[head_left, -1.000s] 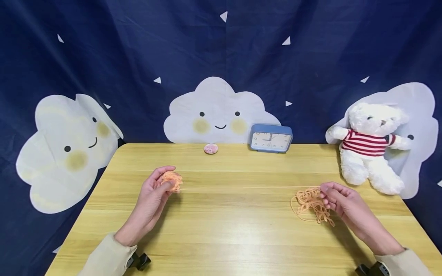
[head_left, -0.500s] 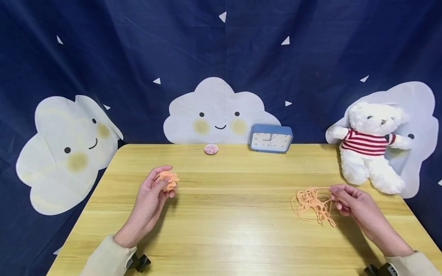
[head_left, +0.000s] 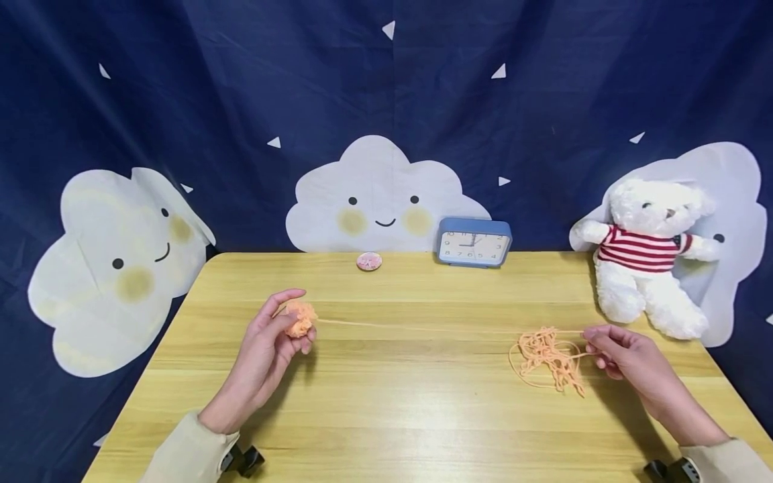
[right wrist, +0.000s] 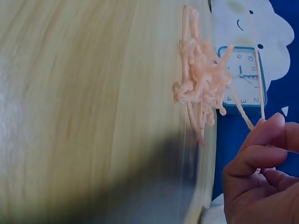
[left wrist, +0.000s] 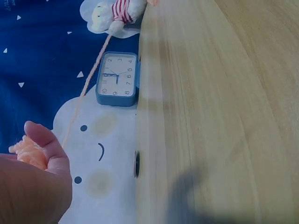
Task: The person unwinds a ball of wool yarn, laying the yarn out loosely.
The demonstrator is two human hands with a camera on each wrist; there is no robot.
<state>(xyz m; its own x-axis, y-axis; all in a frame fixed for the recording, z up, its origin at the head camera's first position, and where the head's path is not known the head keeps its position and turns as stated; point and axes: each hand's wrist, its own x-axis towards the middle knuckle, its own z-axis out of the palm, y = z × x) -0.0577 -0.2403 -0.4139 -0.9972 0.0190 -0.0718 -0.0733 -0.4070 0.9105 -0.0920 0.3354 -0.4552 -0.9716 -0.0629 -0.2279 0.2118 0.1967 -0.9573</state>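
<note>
My left hand [head_left: 266, 355] grips a small peach ball of yarn [head_left: 300, 318] between thumb and fingers, over the left part of the table. A single strand [head_left: 417, 329] runs from the ball across to my right hand [head_left: 631, 365]. There the thumb and forefinger pinch the strand, and the other fingers curl in. Beside the right hand lies a loose tangle of the same yarn [head_left: 546, 355], with one length leading up to the pinching fingers. In the right wrist view the tangle [right wrist: 203, 74] shows looped and bunched on the wood.
At the table's back edge stand a blue clock [head_left: 474, 243] and a small pink oval object [head_left: 369, 261]. A white teddy bear [head_left: 649, 261] in a striped shirt sits at the back right. Behind the wooden table [head_left: 386, 429] hangs a dark blue cloud-print curtain [head_left: 211, 100].
My right hand has moved a little to the right, drawing yarn away from the tangle. The left hand has turned the ball slightly, and the strand now leaves it higher up.
</note>
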